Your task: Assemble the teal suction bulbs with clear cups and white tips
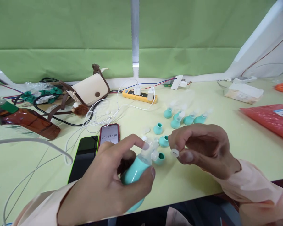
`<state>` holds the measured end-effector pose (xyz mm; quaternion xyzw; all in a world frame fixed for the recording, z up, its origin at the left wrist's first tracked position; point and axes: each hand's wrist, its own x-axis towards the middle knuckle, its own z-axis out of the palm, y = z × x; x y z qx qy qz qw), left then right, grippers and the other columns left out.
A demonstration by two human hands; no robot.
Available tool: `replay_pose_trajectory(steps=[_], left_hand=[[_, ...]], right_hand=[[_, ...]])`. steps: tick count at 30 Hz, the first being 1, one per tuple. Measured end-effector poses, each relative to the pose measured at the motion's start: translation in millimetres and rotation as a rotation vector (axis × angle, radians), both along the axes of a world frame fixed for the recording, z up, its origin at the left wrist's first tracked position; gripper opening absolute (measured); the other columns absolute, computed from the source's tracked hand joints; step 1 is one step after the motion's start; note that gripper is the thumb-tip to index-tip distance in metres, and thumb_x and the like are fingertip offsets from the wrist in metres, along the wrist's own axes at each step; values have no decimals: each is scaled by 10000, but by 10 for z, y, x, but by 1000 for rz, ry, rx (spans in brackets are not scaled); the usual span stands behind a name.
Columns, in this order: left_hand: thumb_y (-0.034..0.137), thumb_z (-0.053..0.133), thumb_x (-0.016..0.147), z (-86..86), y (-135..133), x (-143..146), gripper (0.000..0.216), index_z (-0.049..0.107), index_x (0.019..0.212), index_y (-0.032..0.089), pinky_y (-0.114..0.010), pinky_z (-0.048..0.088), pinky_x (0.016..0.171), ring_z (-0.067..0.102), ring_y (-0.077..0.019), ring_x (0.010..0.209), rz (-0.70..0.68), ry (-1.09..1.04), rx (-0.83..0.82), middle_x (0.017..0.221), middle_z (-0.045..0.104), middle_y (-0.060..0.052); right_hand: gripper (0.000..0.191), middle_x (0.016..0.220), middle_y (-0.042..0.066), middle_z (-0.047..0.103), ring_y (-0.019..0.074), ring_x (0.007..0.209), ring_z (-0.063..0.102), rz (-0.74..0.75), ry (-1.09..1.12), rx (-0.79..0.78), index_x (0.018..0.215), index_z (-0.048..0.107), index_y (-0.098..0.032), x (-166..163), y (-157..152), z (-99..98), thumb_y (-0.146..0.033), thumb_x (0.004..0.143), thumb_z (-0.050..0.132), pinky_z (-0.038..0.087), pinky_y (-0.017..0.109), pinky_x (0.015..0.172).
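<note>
My left hand (113, 179) is closed around a teal squeeze bulb with a clear plastic top (138, 168), held tilted above the table's front edge. A short side spout juts from its clear part toward the right. Between thumb and forefinger, my right hand (202, 149) pinches a small white ring-shaped cap (175, 153), apart from the bulb. Just beyond my hands stand open teal bulbs, among them one at the rear (158, 128), one in the middle (164, 141) and one at the front (159, 158). Several teal bulbs with clear tops (176, 121) are grouped farther back.
Two phones, one black with a green edge (86, 155) and one showing a timer (109, 133), lie left of centre. White cables (103, 117) run from a yellow power strip (139, 96). A tilted bottle (30, 121), a cream bag (91, 89) and a red bubble mailer (271, 121) flank the area.
</note>
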<state>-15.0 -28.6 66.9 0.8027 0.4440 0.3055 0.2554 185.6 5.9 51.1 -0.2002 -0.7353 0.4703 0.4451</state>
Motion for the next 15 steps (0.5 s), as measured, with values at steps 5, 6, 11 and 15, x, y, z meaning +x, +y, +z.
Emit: replay_pose_trajectory(steps=[5, 6, 11, 15], left_hand=[[257, 583, 738, 34, 84, -50, 203, 501, 924, 261, -188, 364, 426, 463, -90, 465, 88, -3, 159, 546, 537, 77], [263, 583, 741, 44, 107, -60, 171, 520, 900, 254, -187, 374, 431, 472, -91, 477, 109, 9, 182, 563, 543, 69], [308, 563, 764, 72, 182, -88, 76, 546, 796, 241, -193, 388, 458, 495, -97, 516, 195, 83, 262, 607, 560, 63], [327, 549, 777, 71, 191, -76, 97, 559, 832, 248, -200, 373, 463, 489, -98, 519, 179, 133, 253, 598, 543, 70]], right_hand=[[85, 618, -12, 541, 77, 537, 454, -266, -361, 398, 735, 511, -177, -36, 176, -81, -97, 763, 521, 377, 216, 508], [71, 618, -10, 546, 76, 534, 452, -294, -497, 454, 733, 514, -171, -44, 231, -116, -110, 768, 504, 368, 214, 512], [133, 601, 1, 559, 90, 522, 443, -290, -932, 508, 675, 525, -154, -84, 464, -331, -125, 762, 429, 272, 225, 490], [204, 496, 11, 495, 93, 455, 362, -302, -1038, 474, 543, 471, -144, -112, 577, -494, -115, 736, 413, 166, 244, 457]])
